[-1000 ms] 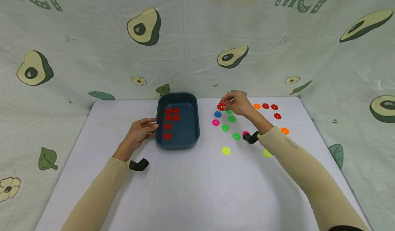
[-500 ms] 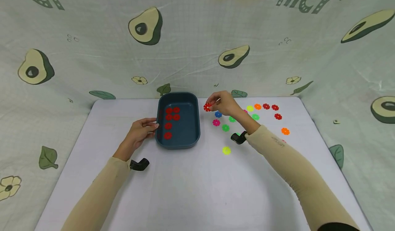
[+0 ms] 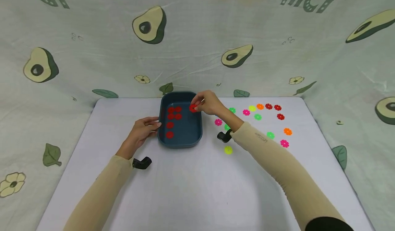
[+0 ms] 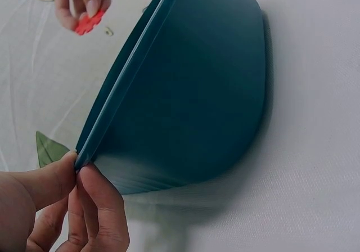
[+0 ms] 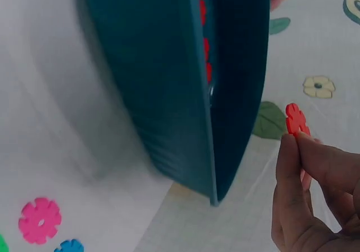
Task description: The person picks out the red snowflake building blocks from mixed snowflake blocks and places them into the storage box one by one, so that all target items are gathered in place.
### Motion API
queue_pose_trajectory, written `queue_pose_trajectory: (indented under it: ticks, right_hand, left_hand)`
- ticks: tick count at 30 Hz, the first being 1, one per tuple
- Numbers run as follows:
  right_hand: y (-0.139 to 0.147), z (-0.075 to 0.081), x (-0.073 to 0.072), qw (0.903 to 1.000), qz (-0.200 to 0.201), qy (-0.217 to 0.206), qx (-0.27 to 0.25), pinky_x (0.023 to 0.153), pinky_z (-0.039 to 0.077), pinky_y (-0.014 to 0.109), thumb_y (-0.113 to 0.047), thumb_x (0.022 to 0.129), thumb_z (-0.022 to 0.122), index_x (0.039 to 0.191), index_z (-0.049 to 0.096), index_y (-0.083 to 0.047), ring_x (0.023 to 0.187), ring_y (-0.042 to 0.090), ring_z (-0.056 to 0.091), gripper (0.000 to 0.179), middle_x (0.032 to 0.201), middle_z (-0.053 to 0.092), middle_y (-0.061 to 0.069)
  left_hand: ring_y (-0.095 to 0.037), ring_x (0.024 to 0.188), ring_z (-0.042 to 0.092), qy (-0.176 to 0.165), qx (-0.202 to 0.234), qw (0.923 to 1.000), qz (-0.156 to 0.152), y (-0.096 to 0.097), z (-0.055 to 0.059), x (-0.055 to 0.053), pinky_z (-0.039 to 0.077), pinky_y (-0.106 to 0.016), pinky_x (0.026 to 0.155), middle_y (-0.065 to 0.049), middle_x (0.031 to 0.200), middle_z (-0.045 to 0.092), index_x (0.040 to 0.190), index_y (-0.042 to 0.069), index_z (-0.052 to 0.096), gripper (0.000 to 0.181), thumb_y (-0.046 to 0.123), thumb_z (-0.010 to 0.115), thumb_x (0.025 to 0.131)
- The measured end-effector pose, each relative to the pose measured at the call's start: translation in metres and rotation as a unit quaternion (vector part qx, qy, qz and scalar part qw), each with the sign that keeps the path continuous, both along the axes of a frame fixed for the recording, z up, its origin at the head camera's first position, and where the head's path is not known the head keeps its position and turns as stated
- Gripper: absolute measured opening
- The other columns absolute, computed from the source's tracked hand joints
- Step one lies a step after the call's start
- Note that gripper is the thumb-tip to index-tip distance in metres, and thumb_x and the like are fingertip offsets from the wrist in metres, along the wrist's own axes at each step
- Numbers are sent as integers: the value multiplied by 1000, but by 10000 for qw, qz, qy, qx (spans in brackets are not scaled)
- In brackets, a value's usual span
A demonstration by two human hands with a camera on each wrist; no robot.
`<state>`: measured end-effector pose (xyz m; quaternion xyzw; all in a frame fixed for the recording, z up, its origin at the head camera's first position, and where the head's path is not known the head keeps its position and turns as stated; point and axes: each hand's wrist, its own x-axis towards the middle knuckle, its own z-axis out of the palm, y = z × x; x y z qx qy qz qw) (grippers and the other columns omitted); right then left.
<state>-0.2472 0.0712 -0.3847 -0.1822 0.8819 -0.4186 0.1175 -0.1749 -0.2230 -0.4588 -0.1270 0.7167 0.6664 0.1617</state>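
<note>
My left hand (image 3: 142, 132) pinches the left rim of a dark teal plastic bin (image 4: 185, 89) between thumb and fingers. Several red notched plastic discs (image 3: 169, 125) lie flat inside the bin. Over the bin's right rim, my right hand (image 3: 207, 103) pinches another red notched disc (image 5: 295, 118) between thumb and fingertips. More red shows behind those fingers in the right wrist view. That disc is above rim height in the left wrist view.
To the right on the white table (image 3: 191, 190) lie loose notched discs, among them a pink disc (image 3: 284, 143), a green disc (image 3: 270, 135), an orange disc (image 3: 288, 131), a yellow disc (image 3: 228, 150) and red discs (image 3: 280, 117). A patterned cloth hangs behind.
My right hand has carried the red disc leftward from above the loose discs to the bin's right rim. The left hand has kept its hold on the bin.
</note>
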Motion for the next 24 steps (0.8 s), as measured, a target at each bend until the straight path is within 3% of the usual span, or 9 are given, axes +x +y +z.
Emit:
queue_pose_trajectory:
  ticks: [8,16,24]
  right_hand:
    - [-26,-4,-6,9991,346,129,214,77,57,29,10,89,78,108,78,3,94,29,70,20,100,74,18]
    - [-51,-6,-10,9974,528,-29,499,73,54,27,10,88,78,108,79,2,89,26,68,22,95,73,15]
    - [-72,-17,-16,9946,714,-283,691,73,54,25,11,86,80,107,80,-2,87,21,68,25,97,74,13]
  left_hand:
    - [-3,84,66,38,-1,10000,8,-1,-1,0,58,-18,73,0,107,62,153,-6,48,53,3,67,104]
    - [-3,83,65,89,122,9999,-59,-1,0,1,58,-18,72,0,106,62,154,-7,47,55,3,67,104]
    - [-4,84,65,80,127,9999,-46,-1,-1,0,59,-20,73,-1,109,63,154,-6,46,56,5,67,104]
